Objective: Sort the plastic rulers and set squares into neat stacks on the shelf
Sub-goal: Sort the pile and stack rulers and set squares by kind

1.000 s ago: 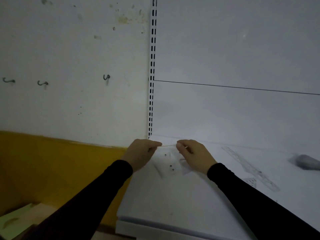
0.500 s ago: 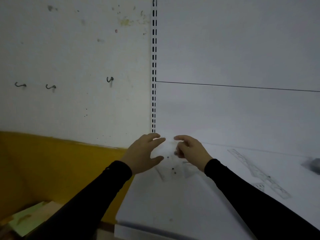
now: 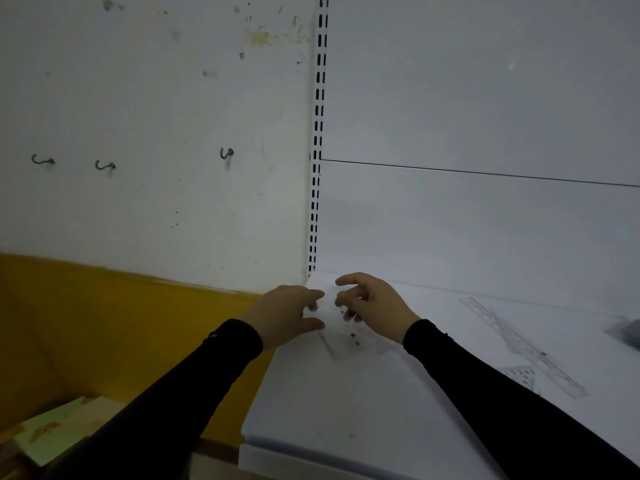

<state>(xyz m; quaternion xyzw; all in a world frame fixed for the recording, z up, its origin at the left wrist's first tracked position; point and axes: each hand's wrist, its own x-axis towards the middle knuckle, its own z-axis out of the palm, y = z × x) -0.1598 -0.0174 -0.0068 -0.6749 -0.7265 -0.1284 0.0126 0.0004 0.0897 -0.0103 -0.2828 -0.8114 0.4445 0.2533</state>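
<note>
we're approx midway imo: clear set squares stacked at the shelf back-left corner w/ both hands over them, left hand fingers loose, right hand curled, grip unclear, ruler & small set square unsorted at right.

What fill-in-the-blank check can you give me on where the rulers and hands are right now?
1. Both hands, the left hand and right hand, work at the shelf's far ____ corner.
2. The clear set squares under them lie on the ____ shelf.
3. The long clear ruler lies to the ____ of the hands, untouched.
4. On the wall, ____ dark hooks show.

Missing words: left; white; right; three
</note>
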